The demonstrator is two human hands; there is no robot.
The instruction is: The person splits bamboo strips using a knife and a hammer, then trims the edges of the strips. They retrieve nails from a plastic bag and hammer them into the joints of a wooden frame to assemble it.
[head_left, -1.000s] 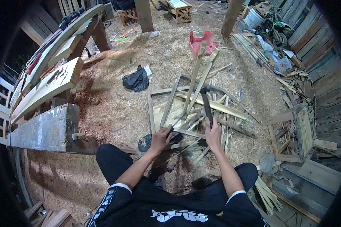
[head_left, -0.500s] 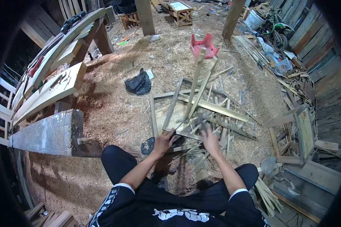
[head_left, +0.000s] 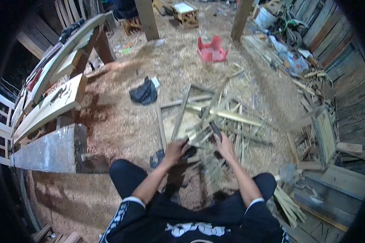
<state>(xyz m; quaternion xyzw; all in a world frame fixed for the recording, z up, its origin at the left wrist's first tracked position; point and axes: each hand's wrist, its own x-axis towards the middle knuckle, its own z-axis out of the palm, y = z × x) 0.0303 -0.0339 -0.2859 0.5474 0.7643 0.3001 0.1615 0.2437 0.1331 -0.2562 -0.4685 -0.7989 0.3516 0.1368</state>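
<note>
Sawdust and shavings cover the floor (head_left: 121,117) on which the person sits, knees spread. A heavy grey beam (head_left: 48,148) lies along the left, with long pale planks (head_left: 48,105) propped behind it.

Straight ahead, just beyond the knees, a wooden frame (head_left: 181,109) of thin battens lies tilted on a heap of loose slats (head_left: 239,117). It sits between the two hands and touches the pile under it. It looks light and stiff, but splintery and likely to crack at its nailed corners. The safest hold seems to be low on a rail, close to a joint, not out at the whippy far end.

Of the containers, a black bag (head_left: 142,93) lies slumped on the shavings left of the frame, its contents hidden. A red plastic stool (head_left: 211,50) lies upturned farther off, its hollow apparently bare. A white bucket (head_left: 265,17) stands by the far wall, its inside not visible.

The hammer (head_left: 215,130) is blurred above the slats. It is likely head-heavy and best gripped low on its dark handle. The right hand (head_left: 224,146) is clenched around that handle. The left hand (head_left: 175,149) is closed on the near end of the frame, pinning it down.
</note>
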